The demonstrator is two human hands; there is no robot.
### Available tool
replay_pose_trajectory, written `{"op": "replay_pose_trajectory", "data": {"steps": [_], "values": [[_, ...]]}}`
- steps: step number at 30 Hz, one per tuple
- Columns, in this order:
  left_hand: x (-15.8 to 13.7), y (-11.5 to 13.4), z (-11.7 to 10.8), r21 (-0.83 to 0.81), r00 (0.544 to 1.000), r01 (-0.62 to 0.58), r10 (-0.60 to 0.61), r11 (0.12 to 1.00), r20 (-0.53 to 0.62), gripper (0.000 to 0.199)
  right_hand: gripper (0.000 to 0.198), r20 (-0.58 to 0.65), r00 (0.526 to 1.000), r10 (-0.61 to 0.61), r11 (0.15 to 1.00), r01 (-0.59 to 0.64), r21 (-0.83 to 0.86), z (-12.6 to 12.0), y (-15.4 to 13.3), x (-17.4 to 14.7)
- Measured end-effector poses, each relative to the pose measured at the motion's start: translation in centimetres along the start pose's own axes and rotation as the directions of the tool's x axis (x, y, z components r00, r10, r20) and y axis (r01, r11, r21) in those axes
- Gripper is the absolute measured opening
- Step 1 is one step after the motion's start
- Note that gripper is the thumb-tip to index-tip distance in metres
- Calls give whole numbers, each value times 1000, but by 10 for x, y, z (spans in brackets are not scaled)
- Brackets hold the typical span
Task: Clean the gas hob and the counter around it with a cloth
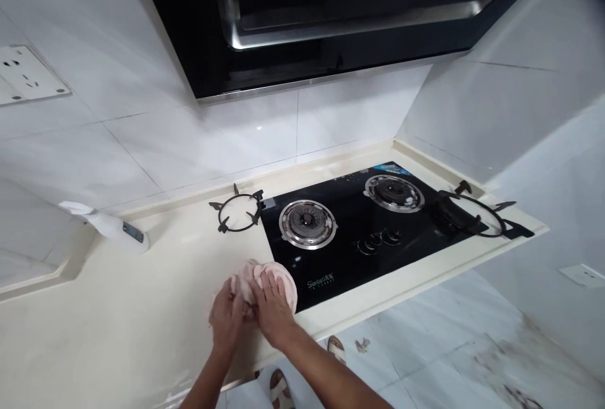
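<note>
A pink cloth [285, 273] lies bunched on the counter by the front left corner of the black gas stove [340, 251], partly over the glass. My left hand [225, 314] grips the left side of the cloth with curled fingers. My right hand [273, 309] lies flat on top of it, fingers stretched out. Parts of the cloth are hidden under both hands. The stove's left burner [308, 224] and right burner [394, 193] are uncovered. One pot support [240, 212] sits on the counter left of the stove; another pot support [486, 217] rests across its right edge.
A white spray bottle [108, 226] lies on the cream counter [142, 321] near the left wall. Over the stove hangs a black range hood [283, 69]. A wall socket [31, 75] is at upper left. On the tiled floor are sandalled feet [281, 390] and scraps [363, 345].
</note>
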State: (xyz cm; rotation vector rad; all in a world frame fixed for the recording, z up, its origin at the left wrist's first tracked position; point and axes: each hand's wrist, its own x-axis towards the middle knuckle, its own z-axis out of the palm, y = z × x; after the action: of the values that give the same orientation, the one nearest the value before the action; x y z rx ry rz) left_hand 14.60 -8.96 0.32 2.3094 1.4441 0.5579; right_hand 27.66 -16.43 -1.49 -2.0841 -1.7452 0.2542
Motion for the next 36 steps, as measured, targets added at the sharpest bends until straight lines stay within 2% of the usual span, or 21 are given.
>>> {"op": "replay_pose_trajectory", "data": {"steps": [3,5,7,10,13,15,18,20,22,24,28,31,33,35,36], "values": [[-7,33,15,173,986,-163,157,971,49,53,64,-32,999,2,998,-4,-69,-1,10,-28],[-13,54,25,204,951,-306,287,930,119,53,64,-42,999,7,995,-11,-96,-9,30,-46],[-20,73,35,168,906,-414,388,895,168,54,61,-63,998,5,992,-13,-127,-19,57,-66],[-38,105,55,99,849,-510,481,854,219,53,53,-176,984,26,969,-68,-238,-34,106,-100],[-55,148,78,41,786,-580,546,814,290,50,47,-303,944,130,927,-224,-300,-46,151,-133],[-56,177,91,-10,716,-642,604,767,349,49,46,-376,907,191,901,-314,-299,-52,177,-149],[-46,209,102,-67,622,-708,666,703,410,43,47,-436,874,217,894,-357,-271,-62,202,-160],[-38,215,101,-79,598,-727,685,682,416,40,45,-431,878,208,904,-340,-257,-65,206,-159],[-37,205,96,-70,607,-728,688,682,397,38,42,-403,895,192,921,-307,-242,-64,198,-156],[-41,180,86,-54,632,-717,681,695,370,37,40,-359,917,172,944,-258,-206,-55,177,-152],[-55,100,52,-6,711,-654,618,756,335,37,41,-277,954,119,985,-150,-91,-21,104,-138],[-53,33,18,72,756,-611,554,788,348,43,53,-218,975,46,999,-45,11,-3,44,-120],[-45,-6,-6,142,780,-587,510,797,362,43,63,-138,988,-77,988,94,124,-3,15,-106],[-33,-36,-29,239,836,-518,426,821,346,42,62,-94,980,-176,949,194,250,-9,1,-93],[-27,-46,-40,296,872,-465,374,834,316,42,58,-104,977,-187,933,210,293,-14,1,-87]]}}
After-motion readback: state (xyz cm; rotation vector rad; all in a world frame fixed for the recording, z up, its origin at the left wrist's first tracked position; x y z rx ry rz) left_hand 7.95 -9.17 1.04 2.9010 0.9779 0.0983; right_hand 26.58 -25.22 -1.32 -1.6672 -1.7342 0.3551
